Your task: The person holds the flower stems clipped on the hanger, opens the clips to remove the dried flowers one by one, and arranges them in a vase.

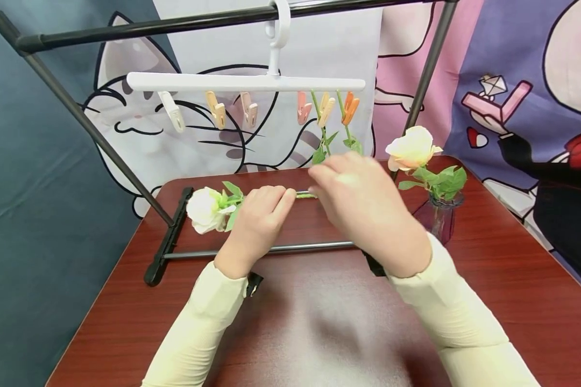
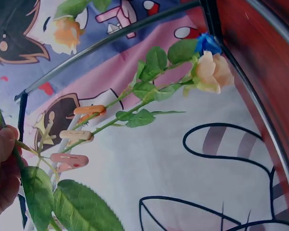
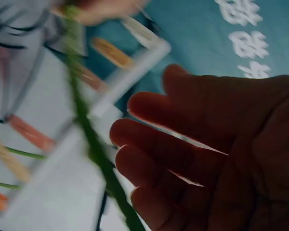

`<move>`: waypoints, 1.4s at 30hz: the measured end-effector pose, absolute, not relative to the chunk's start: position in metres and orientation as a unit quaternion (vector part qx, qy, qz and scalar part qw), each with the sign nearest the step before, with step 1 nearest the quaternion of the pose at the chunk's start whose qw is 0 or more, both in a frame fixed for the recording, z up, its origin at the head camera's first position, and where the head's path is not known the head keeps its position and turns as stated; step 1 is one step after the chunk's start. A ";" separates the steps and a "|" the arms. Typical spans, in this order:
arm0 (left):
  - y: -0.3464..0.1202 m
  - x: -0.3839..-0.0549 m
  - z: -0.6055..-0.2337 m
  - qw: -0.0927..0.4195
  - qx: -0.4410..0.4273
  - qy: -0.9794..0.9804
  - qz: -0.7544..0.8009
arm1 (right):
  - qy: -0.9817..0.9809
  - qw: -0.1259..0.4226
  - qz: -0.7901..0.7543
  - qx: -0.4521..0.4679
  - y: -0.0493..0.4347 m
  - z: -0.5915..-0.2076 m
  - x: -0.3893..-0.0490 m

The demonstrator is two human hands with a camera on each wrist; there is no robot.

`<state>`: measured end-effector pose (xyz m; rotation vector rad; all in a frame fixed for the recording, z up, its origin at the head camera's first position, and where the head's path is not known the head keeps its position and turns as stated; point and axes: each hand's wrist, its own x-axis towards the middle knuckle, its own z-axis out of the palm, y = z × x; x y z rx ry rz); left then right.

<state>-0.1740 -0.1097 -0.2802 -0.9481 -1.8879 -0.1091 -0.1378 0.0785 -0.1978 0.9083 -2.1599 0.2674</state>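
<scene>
The right hand (image 1: 368, 207) is held relaxed and unclasped, its fingers just beside the stem of a white rose (image 1: 205, 210). That stem is gripped by the left hand (image 1: 257, 219). The rose is held above the tabletop (image 1: 319, 317), its long axis laid nearly level, bloom pointed left, stem right. Beyond, a peach rose (image 2: 212, 72) is hung bloom-down by a clothespin (image 1: 326, 109) from the white hanger (image 1: 198, 82).

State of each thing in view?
White rose: held sideways
Left hand: gripping rose stem
Right hand: beside stem, not gripping
Orange clip: holding stem
Beige clip: holding stem
Other clips: no stems
Peach rose: hanging head-down
Blue flower: hanging head-down
Vase: upright, holding rose
Hanger: hung on rack
Rack: standing
</scene>
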 end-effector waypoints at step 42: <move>-0.093 -0.155 -0.279 0.607 -0.424 -0.671 0.035 | -0.835 0.449 0.207 0.243 0.107 -0.239 -0.146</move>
